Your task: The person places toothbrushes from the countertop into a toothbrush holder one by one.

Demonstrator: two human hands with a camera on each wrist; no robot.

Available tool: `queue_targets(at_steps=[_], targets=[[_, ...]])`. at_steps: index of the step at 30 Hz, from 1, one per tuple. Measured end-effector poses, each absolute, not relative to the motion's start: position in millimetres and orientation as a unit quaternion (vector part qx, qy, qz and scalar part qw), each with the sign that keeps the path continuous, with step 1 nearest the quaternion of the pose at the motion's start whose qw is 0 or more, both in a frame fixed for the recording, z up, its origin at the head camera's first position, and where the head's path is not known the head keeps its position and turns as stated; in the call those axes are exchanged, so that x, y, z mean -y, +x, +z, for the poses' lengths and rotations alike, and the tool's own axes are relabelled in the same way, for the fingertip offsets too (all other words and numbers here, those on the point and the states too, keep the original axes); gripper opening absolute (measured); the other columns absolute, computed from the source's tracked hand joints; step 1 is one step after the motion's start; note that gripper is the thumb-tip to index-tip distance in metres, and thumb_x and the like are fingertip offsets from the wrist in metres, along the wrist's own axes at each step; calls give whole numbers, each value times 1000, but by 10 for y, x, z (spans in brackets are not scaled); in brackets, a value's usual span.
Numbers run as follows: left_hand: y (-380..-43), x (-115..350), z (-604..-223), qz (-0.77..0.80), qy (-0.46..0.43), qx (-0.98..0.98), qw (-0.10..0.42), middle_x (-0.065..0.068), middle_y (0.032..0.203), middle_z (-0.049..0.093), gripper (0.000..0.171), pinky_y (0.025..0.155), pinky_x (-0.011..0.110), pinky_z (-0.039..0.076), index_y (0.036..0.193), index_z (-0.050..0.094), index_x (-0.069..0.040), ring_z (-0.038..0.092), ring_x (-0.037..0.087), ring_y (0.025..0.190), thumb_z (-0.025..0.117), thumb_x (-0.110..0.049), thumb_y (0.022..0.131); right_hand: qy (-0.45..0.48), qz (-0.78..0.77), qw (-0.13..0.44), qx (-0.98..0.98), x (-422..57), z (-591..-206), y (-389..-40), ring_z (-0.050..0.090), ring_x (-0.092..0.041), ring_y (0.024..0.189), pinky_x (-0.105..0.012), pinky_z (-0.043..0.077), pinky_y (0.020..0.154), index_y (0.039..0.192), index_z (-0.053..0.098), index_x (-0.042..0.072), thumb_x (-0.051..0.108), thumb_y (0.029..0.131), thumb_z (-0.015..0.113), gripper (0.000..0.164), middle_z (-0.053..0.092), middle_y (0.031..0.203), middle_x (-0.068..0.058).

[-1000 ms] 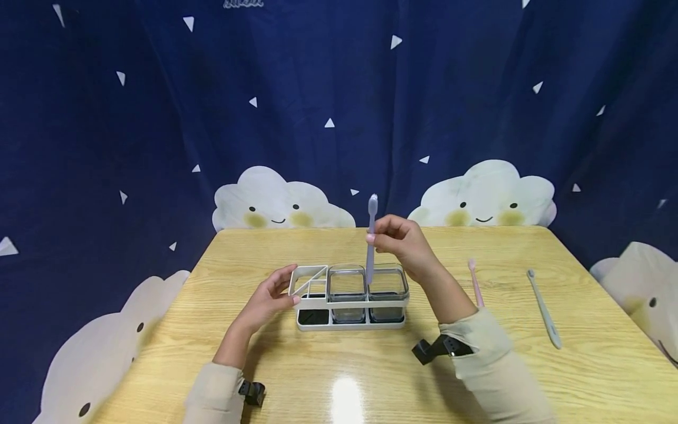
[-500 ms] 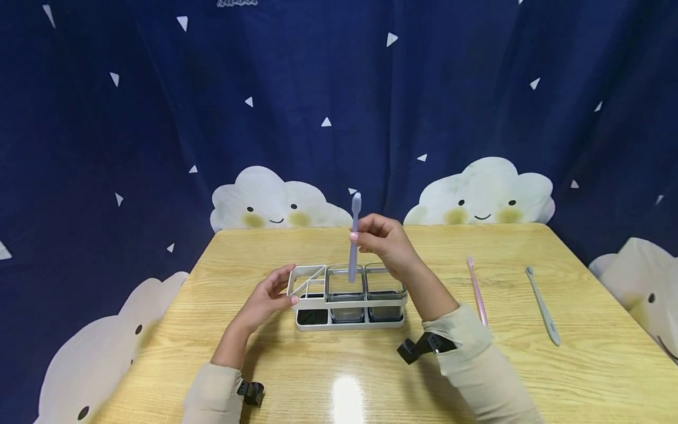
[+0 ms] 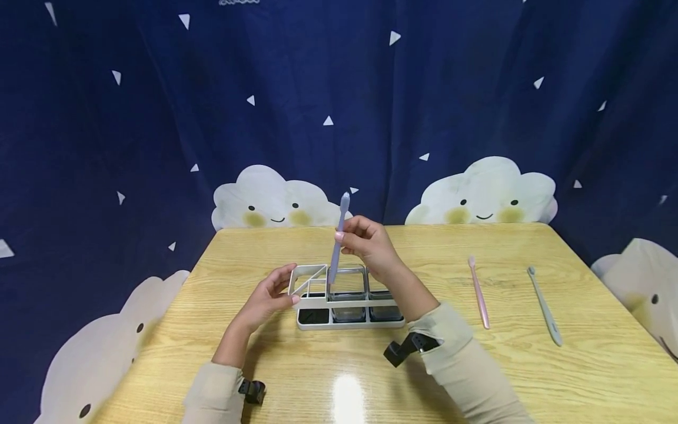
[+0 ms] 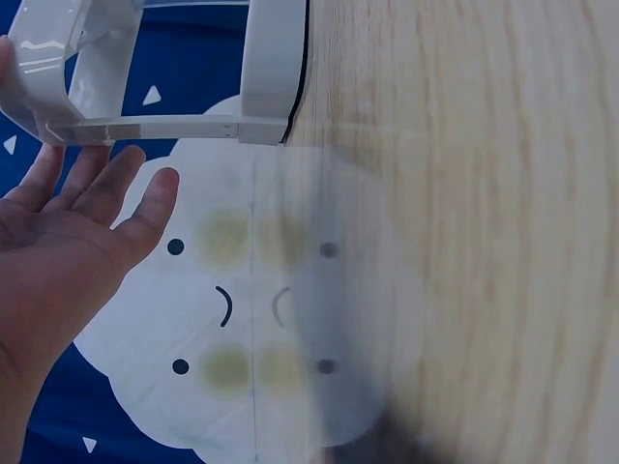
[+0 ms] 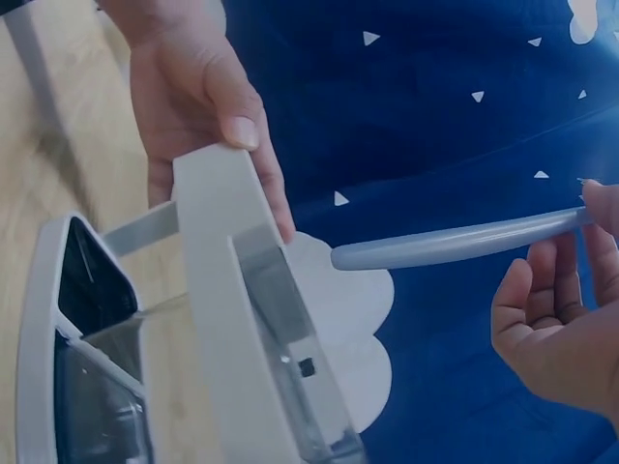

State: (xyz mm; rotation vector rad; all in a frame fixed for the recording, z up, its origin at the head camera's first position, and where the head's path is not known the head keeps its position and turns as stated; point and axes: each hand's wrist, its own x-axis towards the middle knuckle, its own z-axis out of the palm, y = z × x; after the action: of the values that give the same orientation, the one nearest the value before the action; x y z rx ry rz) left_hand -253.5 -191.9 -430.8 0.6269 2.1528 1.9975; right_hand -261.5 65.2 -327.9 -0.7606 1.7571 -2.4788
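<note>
My right hand (image 3: 371, 247) pinches a pale purple toothbrush (image 3: 336, 253), bristle head up and slightly tilted. Its handle end overlaps the left edge of the middle compartment of a white toothbrush holder (image 3: 365, 304). In the right wrist view, the handle end (image 5: 363, 256) points at the holder's top rim (image 5: 227, 319), with space between. My left hand (image 3: 267, 303) grips the holder's left end, thumb in front and fingers behind. Two clear cups (image 3: 348, 282) sit in the holder's middle and right compartments; the left one has a divided top.
A pink toothbrush (image 3: 479, 294) and a grey-green toothbrush (image 3: 544, 306) lie on the wooden table (image 3: 434, 388), right of my right arm. Behind the table hangs a dark blue curtain (image 3: 296, 70) with white clouds and triangles.
The right hand has moved left with the purple toothbrush, from above the right cup across to the middle cup's left edge. The toothbrush tilts a little more. The left hand stays put.
</note>
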Motion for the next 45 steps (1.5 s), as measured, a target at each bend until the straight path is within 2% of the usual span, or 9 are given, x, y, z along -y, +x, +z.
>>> queue_targets(at_steps=[2, 5, 9, 14, 20, 24, 34, 45], targets=[[-2535, 1908, -4306, 664, 209, -714, 69, 29, 132, 40, 68, 88, 27, 43, 139, 35, 1, 43, 34, 117, 67, 6, 80, -236, -796, 4, -557, -625, -3296, -2620, 55, -14, 71, -29, 50, 65, 83, 61, 8, 0, 83, 65, 9, 56, 79, -5], [-2537, 1900, -4306, 668, 211, -711, 70, 29, 133, 40, 68, 89, 27, 43, 139, 34, 1, 40, 40, 119, 67, 6, 80, -232, -794, 4, -562, -586, -3323, -2629, 56, -14, 71, -29, 51, 67, 84, 62, 7, -4, 83, 62, 11, 56, 79, -5], [-2547, 1907, -4314, 671, 214, -707, 71, 29, 133, 39, 68, 89, 26, 42, 139, 34, 1, 35, 48, 121, 66, 7, 80, -227, -780, 7, -583, -538, -3377, -2647, 57, -14, 72, -31, 52, 70, 87, 60, 0, -2, 83, 64, 6, 57, 79, -6], [-2545, 1919, -4319, 672, 215, -705, 71, 29, 133, 40, 68, 89, 26, 42, 140, 33, 2, 34, 49, 122, 66, 7, 80, -218, -763, 16, -609, -490, -3468, -2670, 58, -14, 73, -30, 51, 68, 91, 58, -8, 1, 82, 68, 16, 58, 81, -5], [-2532, 1927, -4317, 677, 212, -701, 70, 30, 134, 39, 68, 90, 27, 42, 140, 33, 2, 32, 50, 122, 66, 7, 80, -223, -733, 23, -642, -451, -3575, -2711, 55, -15, 74, -27, 47, 64, 92, 61, -5, 5, 83, 68, 14, 60, 83, -6], [-2533, 1929, -4321, 678, 213, -700, 73, 34, 134, 36, 68, 89, 27, 43, 139, 33, 2, 32, 51, 122, 65, 7, 80, -230, -702, 23, -674, -434, -3636, -2733, 51, -15, 71, -27, 43, 62, 92, 61, -7, 4, 84, 67, 15, 61, 82, -4], [-2521, 1928, -4307, 678, 210, -700, 78, 30, 135, 38, 67, 89, 27, 42, 140, 33, 1, 32, 49, 123, 65, 7, 81, -265, -613, 16, -744, -410, -3541, -2574, 50, -17, 69, -25, 42, 60, 87, 61, -9, -5, 81, 66, 9, 60, 78, -6], [-2543, 1928, -4332, 674, 213, -703, 81, 26, 135, 39, 67, 89, 27, 43, 140, 33, 1, 32, 48, 124, 65, 6, 81, -269, -566, 25, -779, -428, -3765, -2712, 48, -15, 63, -24, 40, 54, 83, 64, -1, -2, 78, 70, 8, 59, 73, -4]])
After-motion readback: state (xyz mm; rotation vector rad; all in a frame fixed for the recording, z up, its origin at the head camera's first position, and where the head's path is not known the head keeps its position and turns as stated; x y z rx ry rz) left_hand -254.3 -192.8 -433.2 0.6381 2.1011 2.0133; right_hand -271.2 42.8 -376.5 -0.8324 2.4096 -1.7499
